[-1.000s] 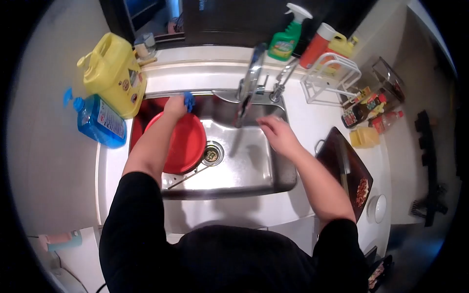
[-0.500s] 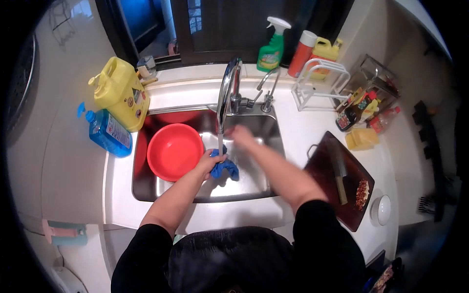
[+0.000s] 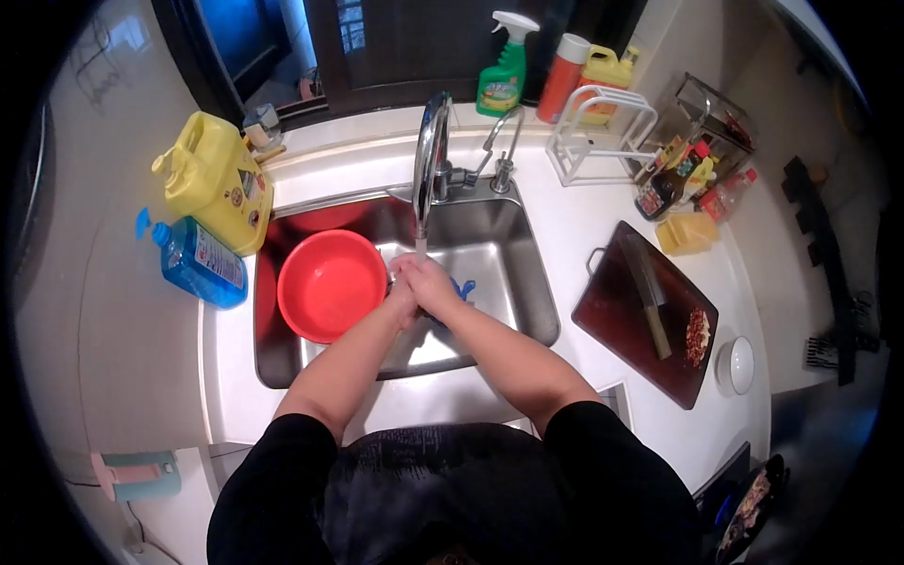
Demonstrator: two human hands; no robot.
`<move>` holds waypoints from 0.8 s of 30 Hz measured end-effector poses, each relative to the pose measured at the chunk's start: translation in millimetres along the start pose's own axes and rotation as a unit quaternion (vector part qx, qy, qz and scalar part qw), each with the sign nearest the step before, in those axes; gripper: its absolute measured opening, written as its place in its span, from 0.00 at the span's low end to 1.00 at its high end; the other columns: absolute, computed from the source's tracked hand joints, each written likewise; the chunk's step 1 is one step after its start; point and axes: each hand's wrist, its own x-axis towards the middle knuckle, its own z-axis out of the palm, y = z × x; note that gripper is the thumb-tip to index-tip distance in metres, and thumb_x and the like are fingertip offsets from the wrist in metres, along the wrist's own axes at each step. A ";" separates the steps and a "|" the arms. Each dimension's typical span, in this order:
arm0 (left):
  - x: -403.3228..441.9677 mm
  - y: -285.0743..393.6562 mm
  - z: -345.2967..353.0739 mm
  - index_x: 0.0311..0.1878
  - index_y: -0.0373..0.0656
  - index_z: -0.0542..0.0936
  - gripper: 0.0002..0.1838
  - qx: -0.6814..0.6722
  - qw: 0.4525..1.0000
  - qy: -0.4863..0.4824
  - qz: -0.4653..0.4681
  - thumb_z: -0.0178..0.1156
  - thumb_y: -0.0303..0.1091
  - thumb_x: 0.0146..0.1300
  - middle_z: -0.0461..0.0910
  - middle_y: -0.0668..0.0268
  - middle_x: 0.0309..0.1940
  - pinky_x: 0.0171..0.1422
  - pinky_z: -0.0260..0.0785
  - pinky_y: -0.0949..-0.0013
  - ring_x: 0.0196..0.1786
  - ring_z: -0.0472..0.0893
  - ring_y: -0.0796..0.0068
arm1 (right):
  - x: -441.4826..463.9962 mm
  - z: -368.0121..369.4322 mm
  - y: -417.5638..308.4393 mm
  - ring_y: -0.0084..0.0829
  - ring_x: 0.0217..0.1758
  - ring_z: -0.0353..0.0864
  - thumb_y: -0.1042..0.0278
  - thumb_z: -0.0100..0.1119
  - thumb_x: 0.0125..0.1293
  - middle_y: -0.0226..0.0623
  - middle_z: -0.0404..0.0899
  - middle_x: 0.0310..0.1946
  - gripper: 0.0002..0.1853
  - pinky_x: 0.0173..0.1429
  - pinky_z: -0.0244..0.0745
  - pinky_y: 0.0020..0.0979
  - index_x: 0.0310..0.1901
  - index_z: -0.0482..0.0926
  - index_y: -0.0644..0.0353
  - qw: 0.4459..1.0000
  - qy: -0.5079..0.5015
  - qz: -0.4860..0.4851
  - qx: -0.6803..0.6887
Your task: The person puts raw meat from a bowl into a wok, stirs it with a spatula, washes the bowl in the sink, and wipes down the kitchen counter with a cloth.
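My left hand (image 3: 402,303) and my right hand (image 3: 426,282) are pressed together beneath the tall chrome faucet (image 3: 429,169), over the steel sink (image 3: 504,254). Their fingers are closed, the right hand lapping over the left. Bits of a blue cloth (image 3: 462,290) stick out past my right wrist; most of it is hidden under the hands and forearm. Water from the spout meets the hands. Just left of them, a red plastic basin (image 3: 331,287) rests in the sink.
A cutting board (image 3: 607,315) with a knife (image 3: 650,301) and chopped food (image 3: 698,337) lies on the right counter, beside a white bowl (image 3: 735,365). Yellow (image 3: 218,184) and blue (image 3: 204,262) bottles stand left of the sink. A white rack (image 3: 603,137) stands behind.
My right hand has come from behind the faucet stream to join my left hand under the spout. The blue cloth is now mostly covered. The camera view has shifted slightly.
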 end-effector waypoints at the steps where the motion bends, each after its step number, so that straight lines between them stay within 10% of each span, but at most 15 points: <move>1: 8.0 -0.3 -5.4 0.42 0.43 0.71 0.12 0.060 0.996 -0.052 0.040 0.47 0.38 0.59 0.75 0.64 0.37 0.44 0.70 0.66 0.38 0.76 0.68 | -3.2 -8.0 4.6 0.37 0.37 0.77 0.63 0.51 0.57 0.46 0.77 0.34 0.16 0.44 0.71 0.34 0.40 0.74 0.69 0.979 0.012 -0.112 -0.168; 3: 32.9 -2.5 -29.3 0.42 0.43 0.71 0.12 0.180 0.964 -0.155 0.119 0.49 0.39 0.58 0.74 0.62 0.38 0.46 0.69 0.64 0.39 0.75 0.66 | -8.9 -25.7 8.1 0.38 0.38 0.77 0.60 0.52 0.57 0.46 0.78 0.34 0.18 0.46 0.69 0.35 0.42 0.74 0.68 0.994 -0.008 -0.052 -0.100; 8: 45.2 -5.8 -62.6 0.42 0.41 0.72 0.19 -0.135 0.983 -0.122 -0.004 0.53 0.47 0.55 0.76 0.57 0.40 0.54 0.65 0.59 0.43 0.75 0.60 | 7.3 -38.9 41.4 0.34 0.39 0.76 0.65 0.53 0.57 0.43 0.78 0.36 0.16 0.47 0.69 0.31 0.44 0.73 0.65 0.986 -0.092 0.116 -0.081; 15: 76.9 -37.2 -69.8 0.46 0.45 0.70 0.17 -0.219 0.959 -0.181 -0.005 0.45 0.46 0.61 0.75 0.58 0.40 0.49 0.67 0.56 0.42 0.75 0.62 | -35.2 23.6 6.5 0.47 0.38 0.75 0.64 0.52 0.53 0.50 0.76 0.33 0.13 0.43 0.68 0.38 0.37 0.74 0.64 0.951 0.039 -0.170 -0.256; 18: 53.2 -32.0 -44.6 0.49 0.45 0.70 0.16 -0.241 0.951 -0.178 -0.078 0.40 0.41 0.64 0.74 0.56 0.44 0.50 0.68 0.56 0.45 0.75 0.63 | -0.1 -1.4 8.1 0.49 0.39 0.74 0.60 0.51 0.53 0.49 0.75 0.34 0.14 0.45 0.67 0.39 0.33 0.75 0.64 0.960 0.046 0.130 -0.245; 21: 40.8 -30.4 -33.3 0.45 0.43 0.72 0.13 -0.203 0.971 -0.118 -0.049 0.41 0.36 0.63 0.74 0.58 0.44 0.48 0.69 0.61 0.46 0.75 0.66 | 10.3 -14.5 6.9 0.50 0.37 0.74 0.58 0.51 0.54 0.51 0.75 0.31 0.16 0.44 0.68 0.40 0.31 0.76 0.65 0.968 0.017 0.149 -0.203; 24: 56.3 -40.8 -51.4 0.50 0.43 0.71 0.15 -0.208 0.957 -0.204 0.013 0.42 0.28 0.60 0.74 0.62 0.42 0.44 0.70 0.68 0.42 0.75 0.70 | -12.1 9.6 29.3 0.51 0.34 0.75 0.57 0.53 0.53 0.52 0.75 0.27 0.17 0.41 0.69 0.40 0.29 0.77 0.67 0.908 0.128 -0.190 -0.352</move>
